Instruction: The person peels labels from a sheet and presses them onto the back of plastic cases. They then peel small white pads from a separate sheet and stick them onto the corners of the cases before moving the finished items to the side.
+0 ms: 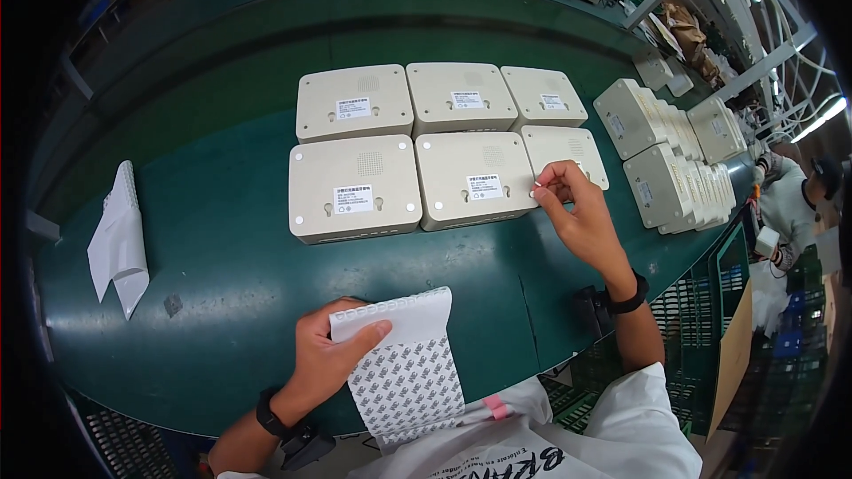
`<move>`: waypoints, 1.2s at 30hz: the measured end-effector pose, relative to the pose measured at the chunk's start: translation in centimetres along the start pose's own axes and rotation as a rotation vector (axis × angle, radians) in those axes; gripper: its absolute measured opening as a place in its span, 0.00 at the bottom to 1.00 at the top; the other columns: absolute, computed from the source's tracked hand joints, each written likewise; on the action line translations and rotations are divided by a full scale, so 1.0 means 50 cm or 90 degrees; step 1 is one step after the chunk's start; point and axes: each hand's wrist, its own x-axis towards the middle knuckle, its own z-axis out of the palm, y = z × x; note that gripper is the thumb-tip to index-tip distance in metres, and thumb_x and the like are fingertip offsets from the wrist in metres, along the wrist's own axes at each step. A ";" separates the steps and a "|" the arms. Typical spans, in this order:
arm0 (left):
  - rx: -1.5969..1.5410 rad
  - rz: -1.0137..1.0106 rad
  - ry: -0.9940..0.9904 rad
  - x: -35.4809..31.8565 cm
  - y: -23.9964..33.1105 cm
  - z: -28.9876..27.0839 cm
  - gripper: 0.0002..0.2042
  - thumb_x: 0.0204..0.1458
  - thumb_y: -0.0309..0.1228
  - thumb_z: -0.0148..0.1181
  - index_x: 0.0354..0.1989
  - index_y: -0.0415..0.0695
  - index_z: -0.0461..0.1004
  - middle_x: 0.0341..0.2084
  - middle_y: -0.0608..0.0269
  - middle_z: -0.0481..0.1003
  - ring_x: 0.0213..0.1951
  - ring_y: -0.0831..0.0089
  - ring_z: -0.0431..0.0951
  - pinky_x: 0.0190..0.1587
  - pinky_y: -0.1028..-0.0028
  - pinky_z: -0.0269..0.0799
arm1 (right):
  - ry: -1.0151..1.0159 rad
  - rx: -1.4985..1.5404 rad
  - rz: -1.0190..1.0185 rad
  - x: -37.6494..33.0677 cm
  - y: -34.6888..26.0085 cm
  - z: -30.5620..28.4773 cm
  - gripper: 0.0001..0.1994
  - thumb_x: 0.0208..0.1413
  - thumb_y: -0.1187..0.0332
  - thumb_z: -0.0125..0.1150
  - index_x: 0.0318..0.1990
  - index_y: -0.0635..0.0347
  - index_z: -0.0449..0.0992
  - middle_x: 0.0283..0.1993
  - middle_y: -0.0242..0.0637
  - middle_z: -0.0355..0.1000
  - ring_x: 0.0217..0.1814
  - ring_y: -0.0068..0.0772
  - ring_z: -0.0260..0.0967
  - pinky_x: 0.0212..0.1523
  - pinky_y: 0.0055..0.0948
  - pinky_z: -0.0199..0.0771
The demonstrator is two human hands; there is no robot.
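Observation:
My left hand (333, 350) grips a folded sheet of stick-on pads (390, 315), thumb on top. Its upper part is plain white with a row of clear round dots along the fold, and its lower part is a printed backing hanging toward my lap. Between the thumb and fingers of my right hand (572, 204) is a small white round pad (536, 185). That hand is at the lower right corner of the front middle cream plastic housing (461, 155). White dots sit at corners of the front left housing (324, 182). My right hand partly covers the front right housing (564, 144).
Three more housings (355, 89) lie behind, label side up. Stacked housings (661, 186) stand at the table's right. A crumpled white sheet (120, 239) lies at left on the green table (222, 275). Green crates (697, 310) and another person (790, 195) are at far right.

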 end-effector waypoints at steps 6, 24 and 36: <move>0.000 -0.001 0.001 0.000 0.001 0.000 0.09 0.56 0.26 0.69 0.40 0.33 0.80 0.31 0.61 0.82 0.33 0.81 0.79 0.35 0.78 0.75 | 0.009 -0.098 -0.051 -0.006 -0.005 0.004 0.06 0.61 0.75 0.62 0.43 0.62 0.72 0.32 0.32 0.73 0.33 0.20 0.70 0.34 0.22 0.68; 0.002 -0.004 -0.007 0.002 0.001 0.000 0.09 0.56 0.26 0.69 0.41 0.33 0.80 0.32 0.61 0.82 0.33 0.81 0.79 0.36 0.78 0.75 | -0.082 -0.063 -0.098 0.126 0.022 -0.026 0.06 0.68 0.69 0.53 0.43 0.63 0.72 0.55 0.40 0.73 0.50 0.33 0.71 0.50 0.27 0.71; -0.009 -0.002 -0.009 0.000 -0.001 -0.002 0.10 0.56 0.26 0.69 0.41 0.33 0.80 0.32 0.61 0.82 0.34 0.81 0.79 0.36 0.78 0.76 | -0.073 -0.174 -0.147 0.144 0.034 -0.004 0.07 0.67 0.71 0.52 0.43 0.66 0.72 0.52 0.42 0.72 0.50 0.38 0.71 0.53 0.31 0.71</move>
